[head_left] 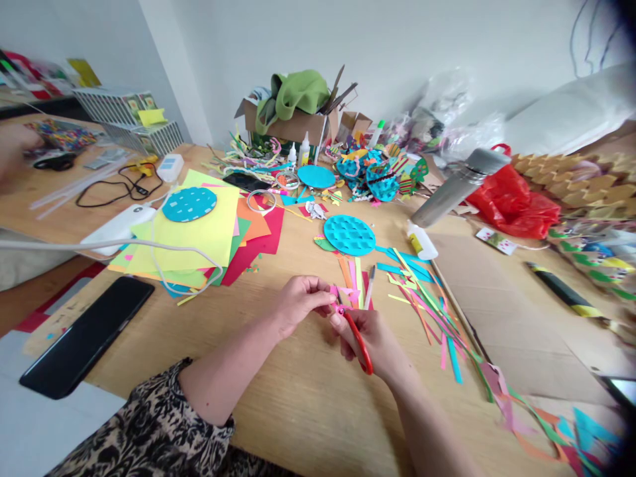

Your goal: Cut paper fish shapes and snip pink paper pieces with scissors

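My left hand (299, 301) pinches a small pink paper piece (344, 294) just above the wooden table (308, 404). My right hand (370, 339) is closed around red-handled scissors (358, 339), whose tip meets the pink piece. Both hands sit close together near the table's front middle. Right behind them lie short paper strips (354, 270) in orange, pink and green, and a teal woven paper disc (349, 234).
A stack of coloured paper sheets (209, 238) with a teal disc lies left, a black phone (87, 338) front left. Loose paper strips (432, 305) spread right, beside cardboard (517, 318), a glue bottle (422, 240), a steel flask (460, 187) and a red bag (514, 205). Craft clutter and a box (298, 122) fill the back. Another person's hand (14, 149) shows far left.
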Available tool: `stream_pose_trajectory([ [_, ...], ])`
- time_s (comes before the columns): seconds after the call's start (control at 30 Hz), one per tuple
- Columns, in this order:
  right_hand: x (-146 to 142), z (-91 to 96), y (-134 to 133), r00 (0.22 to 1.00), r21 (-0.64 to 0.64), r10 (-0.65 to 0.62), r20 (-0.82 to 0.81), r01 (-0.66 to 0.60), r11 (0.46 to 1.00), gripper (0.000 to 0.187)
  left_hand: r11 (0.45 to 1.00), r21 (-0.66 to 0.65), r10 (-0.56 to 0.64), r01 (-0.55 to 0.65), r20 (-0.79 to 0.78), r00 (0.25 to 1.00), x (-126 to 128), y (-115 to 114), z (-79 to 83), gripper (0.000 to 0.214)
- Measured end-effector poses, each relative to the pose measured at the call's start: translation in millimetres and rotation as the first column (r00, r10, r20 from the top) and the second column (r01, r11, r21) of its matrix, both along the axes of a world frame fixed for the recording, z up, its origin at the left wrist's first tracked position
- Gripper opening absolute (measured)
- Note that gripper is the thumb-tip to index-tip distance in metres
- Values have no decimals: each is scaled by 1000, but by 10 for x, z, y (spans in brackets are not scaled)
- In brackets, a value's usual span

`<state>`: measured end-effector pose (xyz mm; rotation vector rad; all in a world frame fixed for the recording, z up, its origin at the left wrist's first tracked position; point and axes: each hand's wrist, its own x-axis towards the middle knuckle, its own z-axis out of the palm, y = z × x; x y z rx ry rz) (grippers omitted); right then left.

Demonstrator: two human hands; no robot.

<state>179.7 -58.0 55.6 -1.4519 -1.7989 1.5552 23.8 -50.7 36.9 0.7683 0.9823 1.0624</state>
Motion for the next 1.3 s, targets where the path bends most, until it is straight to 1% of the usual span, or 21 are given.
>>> stream_pose_trajectory([
  [0.2,34,-55,5,998,-9,16,-54,-16,1000,55,999,-37,-1,2,21,1000,0,2,22,17],
  [0.33,42,-80,2,999,22,1,-34,0,1000,54,998,-65,-5,8,47,999,-11,6,40,17],
  [0.5,31,-37,5,1000,12,20,-10,-20,1000,54,997,-76,-17,23,78,997,-28,8,37,19],
  [0.7,19,-1,2,1000,-13,1,-5,-1,1000,54,997,-77,-14,16,16,1000,-31,13,27,16],
  [0.83,11,1,3,1000,-12,-5,3,5,1000,55,997,-73,-31,31,4,1000,-26,14,17,23],
  [0.93,6,-13,7,1000,-12,-10,-9,10,1000,56,998,-58,-9,8,0,1000,-18,15,-7,26],
  [1.13,21,-55,8,1000,-1,2,-8,-2,1000,57,999,-24,37,-38,-51,998,-4,10,-34,20],
  [1.3,29,-60,8,999,13,32,-16,-31,999,57,1000,-21,13,-14,-65,998,-8,8,-8,17],
])
